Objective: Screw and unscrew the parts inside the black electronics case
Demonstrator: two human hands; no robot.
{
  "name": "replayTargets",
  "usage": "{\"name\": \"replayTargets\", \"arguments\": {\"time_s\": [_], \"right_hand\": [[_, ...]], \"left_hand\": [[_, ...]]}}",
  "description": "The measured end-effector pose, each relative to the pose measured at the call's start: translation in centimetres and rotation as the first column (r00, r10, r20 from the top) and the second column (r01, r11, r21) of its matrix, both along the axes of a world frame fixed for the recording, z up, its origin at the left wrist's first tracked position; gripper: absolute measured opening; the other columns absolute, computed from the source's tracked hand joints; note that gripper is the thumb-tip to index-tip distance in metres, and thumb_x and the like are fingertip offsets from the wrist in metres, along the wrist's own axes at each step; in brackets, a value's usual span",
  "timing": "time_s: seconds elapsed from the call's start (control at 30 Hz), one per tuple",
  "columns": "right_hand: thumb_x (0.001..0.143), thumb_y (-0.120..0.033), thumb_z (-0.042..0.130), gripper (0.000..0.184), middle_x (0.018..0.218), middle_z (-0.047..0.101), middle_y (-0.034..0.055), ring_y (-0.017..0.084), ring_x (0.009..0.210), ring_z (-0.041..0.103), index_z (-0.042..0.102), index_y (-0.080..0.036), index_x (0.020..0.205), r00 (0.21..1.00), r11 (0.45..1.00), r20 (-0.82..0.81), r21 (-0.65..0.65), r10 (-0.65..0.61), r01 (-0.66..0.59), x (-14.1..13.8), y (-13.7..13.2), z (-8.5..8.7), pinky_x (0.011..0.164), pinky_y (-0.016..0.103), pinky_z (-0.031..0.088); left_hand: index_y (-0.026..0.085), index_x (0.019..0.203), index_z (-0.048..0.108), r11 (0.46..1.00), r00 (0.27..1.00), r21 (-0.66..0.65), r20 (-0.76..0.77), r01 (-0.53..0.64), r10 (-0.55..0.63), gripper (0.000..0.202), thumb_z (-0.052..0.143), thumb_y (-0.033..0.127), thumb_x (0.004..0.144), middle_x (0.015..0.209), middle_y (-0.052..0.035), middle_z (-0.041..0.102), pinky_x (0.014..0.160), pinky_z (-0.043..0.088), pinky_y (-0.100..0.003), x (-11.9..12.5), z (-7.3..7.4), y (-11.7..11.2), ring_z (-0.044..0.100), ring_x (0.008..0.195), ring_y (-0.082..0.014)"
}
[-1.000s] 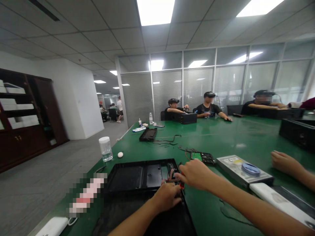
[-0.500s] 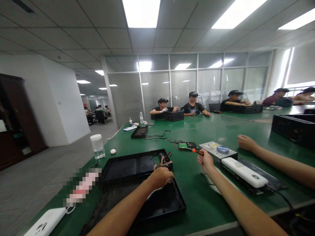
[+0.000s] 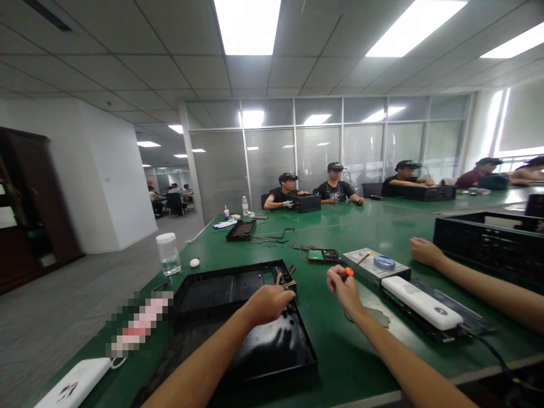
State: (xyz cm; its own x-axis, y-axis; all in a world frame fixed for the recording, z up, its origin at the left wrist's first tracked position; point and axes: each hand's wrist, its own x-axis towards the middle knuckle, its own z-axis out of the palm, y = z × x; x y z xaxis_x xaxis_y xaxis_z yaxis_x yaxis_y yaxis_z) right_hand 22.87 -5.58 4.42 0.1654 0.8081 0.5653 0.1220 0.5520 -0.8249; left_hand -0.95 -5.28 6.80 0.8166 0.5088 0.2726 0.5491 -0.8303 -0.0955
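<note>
My left hand (image 3: 267,302) is closed over a bundle of coloured wires (image 3: 284,279) at the right edge of a flat black computer case panel (image 3: 221,289). A second black panel (image 3: 272,351) lies under it, nearer to me. My right hand (image 3: 342,286) is raised over the green table (image 3: 382,226) and grips a screwdriver with an orange handle (image 3: 348,272), its thin shaft pointing toward a silver optical drive (image 3: 365,266). A small green circuit board (image 3: 317,255) with loose cables lies just beyond.
Another person's hand (image 3: 425,252) rests on the table at right, near a black crate (image 3: 488,243). A white device (image 3: 420,303) lies on a dark tray. A clear jar (image 3: 169,255) and white power bank (image 3: 76,385) sit at left. Several people work at the far end.
My right hand left the wires and case, swung right toward the optical drive with the screwdriver, then drew back a little. My view turned right. My left hand stayed on the wires.
</note>
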Motion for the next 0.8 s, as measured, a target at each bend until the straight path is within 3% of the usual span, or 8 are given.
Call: {"name": "replayTargets", "arguments": {"time_s": [0.07, 0.13, 0.2, 0.27, 0.4, 0.5, 0.67, 0.8], "right_hand": [[0.086, -0.033, 0.03, 0.034, 0.056, 0.048, -0.0008, 0.011, 0.053, 0.047, 0.042, -0.018, 0.059, 0.925, 0.995, 0.374, 0.057, 0.06, -0.087, -1.3, -3.1, -0.1, 0.054, 0.023, 0.039], [0.083, -0.03, 0.039, 0.023, 0.074, 0.057, 0.0028, 0.014, 0.07, 0.054, 0.05, -0.017, 0.067, 0.623, 0.955, 0.758, 0.002, 0.192, -0.297, -2.5, -6.4, -0.6, 0.064, 0.025, 0.04], [0.076, -0.026, 0.05, 0.009, 0.083, 0.059, 0.0029, 0.016, 0.073, 0.055, 0.053, -0.018, 0.078, 0.338, 0.954, 0.929, -0.046, 0.149, -0.295, -3.3, -9.5, -1.3, 0.063, 0.025, 0.038], [0.072, -0.021, 0.053, 0.012, 0.087, 0.059, 0.0024, 0.017, 0.073, 0.055, 0.053, -0.019, 0.084, 0.214, 0.978, 0.974, -0.027, 0.072, -0.207, -3.8, -11.7, -1.9, 0.06, 0.025, 0.036], [0.071, -0.017, 0.054, 0.012, 0.085, 0.059, 0.0009, 0.018, 0.075, 0.056, 0.052, -0.02, 0.083, 0.178, 0.991, 0.984, -0.003, 0.026, -0.131, -3.7, -13.4, -2.7, 0.057, 0.025, 0.034], [0.071, -0.018, 0.055, 0.012, 0.086, 0.058, 0.0012, 0.019, 0.076, 0.055, 0.052, -0.02, 0.082, 0.193, 0.996, 0.981, 0.015, 0.003, -0.089, -3.5, -13.1, -3.1, 0.058, 0.025, 0.035], [0.079, -0.023, 0.05, 0.01, 0.089, 0.058, 0.003, 0.018, 0.078, 0.057, 0.054, -0.02, 0.088, 0.192, 1.0, 0.981, -0.01, 0.011, -0.004, -3.8, -9.6, -2.9, 0.065, 0.026, 0.04], [0.085, -0.032, 0.043, 0.023, 0.094, 0.06, 0.0073, 0.019, 0.081, 0.058, 0.056, -0.016, 0.096, 0.187, 0.999, 0.982, -0.034, 0.038, -0.026, -4.6, -4.1, -1.6, 0.071, 0.029, 0.042]], "left_hand": [[0.017, 0.105, 0.043, 0.994, 0.993, -0.051, 0.065, -0.092, 0.096, 0.021, 0.035, 0.025, 0.087, 0.086, -0.0059, 0.057, 0.071, 0.039, -0.025, -1.4, 1.4, 0.6, 0.054, 0.079, -0.0167], [0.016, 0.106, 0.039, 0.971, 0.97, -0.145, 0.12, -0.192, 0.21, 0.023, 0.039, 0.028, 0.086, 0.087, -0.0053, 0.055, 0.068, 0.039, -0.025, -3.3, 2.3, 1.6, 0.054, 0.077, -0.0161], [0.015, 0.103, 0.038, 0.934, 0.952, -0.248, 0.101, -0.258, 0.29, 0.027, 0.046, 0.031, 0.082, 0.088, -0.0045, 0.055, 0.067, 0.038, -0.024, -5.4, 2.4, 2.6, 0.054, 0.076, -0.0151], [0.016, 0.096, 0.04, 0.891, 0.949, -0.34, -0.013, -0.3, 0.315, 0.029, 0.053, 0.033, 0.077, 0.085, -0.002, 0.054, 0.064, 0.038, -0.022, -7.1, 1.6, 3.4, 0.052, 0.072, -0.0136], [0.017, 0.08, 0.048, 0.905, 0.948, -0.3, -0.192, -0.301, 0.252, 0.015, 0.057, 0.027, 0.072, 0.081, 0.0001, 0.056, 0.068, 0.038, -0.022, -8.7, -0.3, 4.2, 0.051, 0.076, -0.0143], [0.018, 0.082, 0.053, 0.952, 0.956, -0.196, -0.225, -0.236, 0.19, 0.014, 0.059, 0.02, 0.069, 0.092, -0.0023, 0.058, 0.077, 0.038, -0.025, -8.4, 0.0, 4.4, 0.052, 0.088, -0.0183], [0.02, 0.088, 0.055, 0.968, 0.958, -0.103, -0.2, -0.228, 0.205, 0.019, 0.059, 0.021, 0.07, 0.095, -0.0032, 0.058, 0.08, 0.038, -0.029, -7.6, 4.1, 3.2, 0.052, 0.093, -0.0209], [0.021, 0.088, 0.053, 0.972, 0.959, -0.098, -0.207, -0.215, 0.191, 0.016, 0.057, 0.024, 0.072, 0.092, -0.0022, 0.057, 0.079, 0.037, -0.03, -6.5, 7.6, -0.7, 0.052, 0.091, -0.0215]]}}
